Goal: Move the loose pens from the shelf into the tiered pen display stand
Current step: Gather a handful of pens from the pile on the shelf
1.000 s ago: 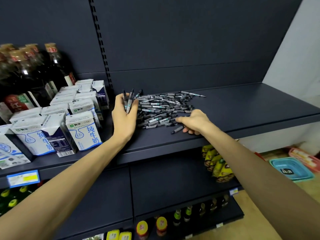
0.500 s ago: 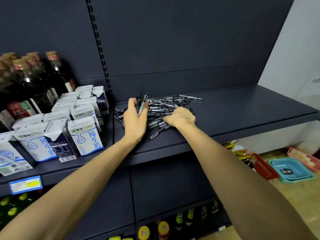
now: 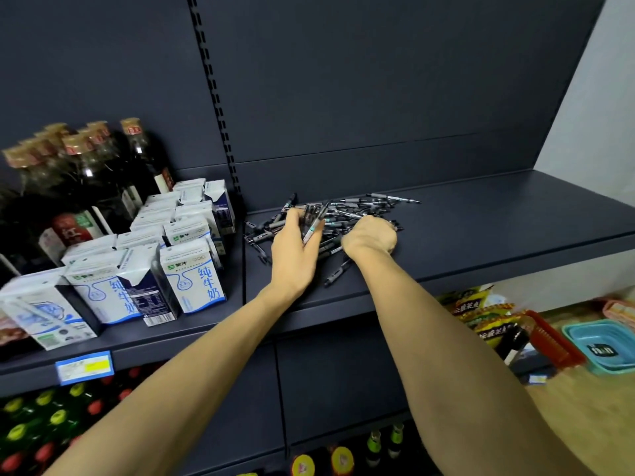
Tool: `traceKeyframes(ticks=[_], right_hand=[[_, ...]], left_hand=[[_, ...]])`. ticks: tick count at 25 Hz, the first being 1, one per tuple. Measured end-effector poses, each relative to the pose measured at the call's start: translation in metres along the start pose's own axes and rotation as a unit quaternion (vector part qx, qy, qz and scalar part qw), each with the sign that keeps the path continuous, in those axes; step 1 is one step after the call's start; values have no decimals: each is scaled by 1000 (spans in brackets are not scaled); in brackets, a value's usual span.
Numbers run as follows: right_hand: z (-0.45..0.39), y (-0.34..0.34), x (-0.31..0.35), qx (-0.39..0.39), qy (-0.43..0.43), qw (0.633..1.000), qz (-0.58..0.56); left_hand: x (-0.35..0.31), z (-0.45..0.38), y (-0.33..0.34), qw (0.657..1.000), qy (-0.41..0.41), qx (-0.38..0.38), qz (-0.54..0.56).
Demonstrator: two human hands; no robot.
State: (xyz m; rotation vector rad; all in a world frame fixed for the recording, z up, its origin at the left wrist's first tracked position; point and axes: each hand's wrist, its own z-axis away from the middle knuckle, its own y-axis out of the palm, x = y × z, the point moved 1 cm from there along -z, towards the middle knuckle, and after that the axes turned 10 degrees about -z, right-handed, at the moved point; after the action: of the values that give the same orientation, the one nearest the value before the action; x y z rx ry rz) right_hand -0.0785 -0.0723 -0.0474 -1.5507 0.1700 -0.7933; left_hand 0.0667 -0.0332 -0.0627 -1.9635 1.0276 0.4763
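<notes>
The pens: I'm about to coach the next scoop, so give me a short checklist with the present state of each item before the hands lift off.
1. Left hand holds a bundle of pens: ok, several stand up between thumb and fingers.
2. Right hand has a grip: cannot tell, it is curled on the pile, fingers hidden.
3. Pens away from the shelf edge: not ok, one stray pen lies close to the front edge.
4. Milk cartons out of the left arm's way: ok, beside it, apart.
5. Stand in view as target: not ok, none visible.
</notes>
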Motion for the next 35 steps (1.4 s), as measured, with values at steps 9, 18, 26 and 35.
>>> traceKeyframes(ticks=[9,18,26,35], right_hand=[[3,11,-29,-119,-3,988,-98],[11,-29,-42,-127,-92,960,-232],[39,-44,-61,146,-99,981,-76],[57,-22,-47,13,-132,986,-105]], left_hand=[[6,-5,8,999,-27,-16,17],[4,-7,8,999,-31,-15,33],[1,-5,2,1000,-18,5,25],[1,6,-9,995,-52,10,82]])
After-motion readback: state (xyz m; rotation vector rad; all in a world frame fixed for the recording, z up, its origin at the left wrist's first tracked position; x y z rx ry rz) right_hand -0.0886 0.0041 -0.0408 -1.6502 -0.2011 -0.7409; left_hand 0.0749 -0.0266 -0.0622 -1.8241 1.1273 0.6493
